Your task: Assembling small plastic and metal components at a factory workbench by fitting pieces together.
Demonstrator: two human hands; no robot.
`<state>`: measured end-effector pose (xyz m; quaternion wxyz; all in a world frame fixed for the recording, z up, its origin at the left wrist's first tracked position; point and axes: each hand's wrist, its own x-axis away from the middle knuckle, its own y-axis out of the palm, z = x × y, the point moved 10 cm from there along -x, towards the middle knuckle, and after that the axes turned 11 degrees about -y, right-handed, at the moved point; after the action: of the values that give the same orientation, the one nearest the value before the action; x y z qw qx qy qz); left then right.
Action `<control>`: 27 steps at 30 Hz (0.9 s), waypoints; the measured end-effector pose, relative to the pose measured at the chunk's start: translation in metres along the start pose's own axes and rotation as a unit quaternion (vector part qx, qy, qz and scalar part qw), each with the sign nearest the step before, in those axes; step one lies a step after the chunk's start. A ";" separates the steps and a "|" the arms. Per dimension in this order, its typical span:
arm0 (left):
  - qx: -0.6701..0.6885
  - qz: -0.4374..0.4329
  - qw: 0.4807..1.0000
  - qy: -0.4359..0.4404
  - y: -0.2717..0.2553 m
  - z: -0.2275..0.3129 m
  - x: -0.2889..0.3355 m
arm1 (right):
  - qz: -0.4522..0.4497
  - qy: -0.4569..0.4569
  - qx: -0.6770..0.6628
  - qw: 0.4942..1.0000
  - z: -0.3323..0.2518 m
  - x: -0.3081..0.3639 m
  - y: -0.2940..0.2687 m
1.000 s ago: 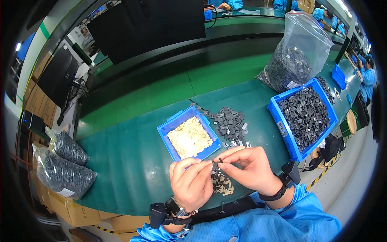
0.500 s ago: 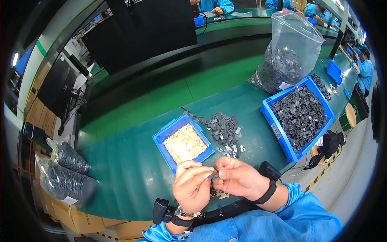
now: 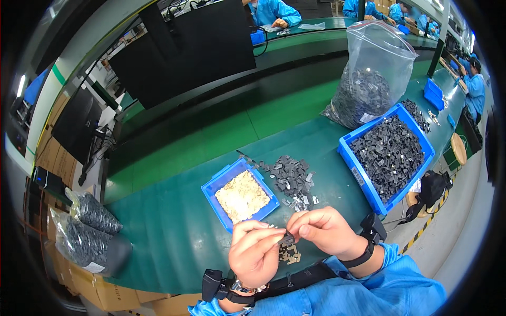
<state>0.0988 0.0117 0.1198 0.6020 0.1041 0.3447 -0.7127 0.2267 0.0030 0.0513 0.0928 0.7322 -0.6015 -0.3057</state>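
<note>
My left hand (image 3: 255, 255) pinches a small black plastic part (image 3: 288, 239) between thumb and fingers, low over the bench. Close against it, my right hand (image 3: 331, 231) has its fingers curled together at the part's upper end; whatever they grip is too small to make out. Just beyond my hands is a blue bin of small beige pieces (image 3: 206, 196). To its right lies a loose pile of dark grey plastic parts (image 3: 291, 175), with a few shinier pieces at its near end. Small tan and black pieces (image 3: 289, 255) lie beneath my hands, partly hidden.
A larger blue bin (image 3: 363, 181) full of black parts stands at the right. Behind it is a clear zip bag (image 3: 363, 89) of similar parts. Filled plastic bags (image 3: 87, 239) sit at the left edge of the green bench (image 3: 158, 237). People in blue work farther back.
My right hand has shifted slightly right, its thumb drawing away from my left fingers. The black part now shows more clearly in my left hand. The view has tilted a little.
</note>
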 end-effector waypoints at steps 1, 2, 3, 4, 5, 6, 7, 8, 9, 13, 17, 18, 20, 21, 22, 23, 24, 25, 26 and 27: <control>0.000 -0.002 1.000 0.000 0.000 0.000 0.000 | 0.002 0.000 0.000 1.000 -0.003 0.000 0.003; -0.005 0.000 1.000 0.002 0.000 0.001 0.000 | 0.020 0.006 0.006 1.000 -0.005 0.001 0.003; -0.012 0.003 1.000 0.005 0.000 0.002 0.000 | 0.038 0.011 0.012 0.999 -0.005 0.001 0.002; -0.012 0.002 1.000 0.005 -0.001 0.002 0.000 | 0.039 0.011 0.011 0.999 -0.006 0.000 0.003; -0.036 0.002 0.999 0.012 -0.001 0.003 0.001 | 0.039 -0.012 0.049 0.998 -0.011 0.000 0.003; -0.060 0.001 0.998 0.018 -0.001 0.004 0.001 | 0.040 -0.035 0.086 0.995 -0.015 -0.001 0.003; -0.060 0.000 0.998 0.018 -0.002 0.004 0.001 | 0.040 -0.035 0.086 0.995 -0.017 -0.001 0.001; -0.091 -0.003 0.995 0.034 -0.001 0.007 0.001 | 0.024 -0.047 0.135 0.989 -0.022 -0.003 0.001; -0.122 -0.005 0.991 0.050 0.000 0.010 0.002 | 0.007 -0.059 0.184 0.981 -0.025 -0.003 0.003; -0.153 -0.006 0.985 0.080 -0.001 0.017 0.002 | 0.022 -0.043 0.165 0.985 -0.019 -0.002 0.003; -0.155 -0.003 0.984 0.091 0.000 0.023 0.001 | 0.035 -0.072 0.191 0.978 -0.024 -0.002 0.009; -0.151 -0.003 0.984 0.090 -0.001 0.023 0.001 | 0.032 -0.078 0.218 0.972 -0.025 -0.003 0.012; -0.159 -0.006 0.983 0.092 -0.002 0.022 0.002 | 0.009 -0.075 0.271 0.960 -0.029 -0.004 0.017; -0.166 -0.010 0.981 0.096 -0.002 0.022 0.003 | -0.014 -0.072 0.324 0.943 -0.032 -0.005 0.021; -0.166 -0.011 0.981 0.095 -0.003 0.022 0.003 | -0.013 -0.072 0.323 0.944 -0.036 -0.005 0.023; -0.191 -0.021 0.975 0.111 0.000 0.024 0.004 | -0.028 -0.071 0.401 0.913 -0.042 -0.006 0.028; -0.215 -0.031 0.968 0.126 0.002 0.026 0.006 | -0.042 -0.070 0.475 0.876 -0.045 -0.005 0.031; -0.215 -0.032 0.968 0.125 0.002 0.026 0.006 | -0.042 -0.069 0.474 0.877 -0.046 -0.005 0.034; -0.226 -0.037 0.965 0.127 0.002 0.027 0.006 | -0.040 -0.095 0.523 0.846 -0.051 -0.005 0.039; -0.237 -0.040 0.962 0.130 0.003 0.028 0.006 | -0.038 -0.122 0.571 0.811 -0.057 -0.005 0.044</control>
<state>0.1078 -0.0104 0.1360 0.5303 0.0365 0.5830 -0.6144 0.2220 -0.0171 0.1205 -0.4278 0.6323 -0.6459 0.0023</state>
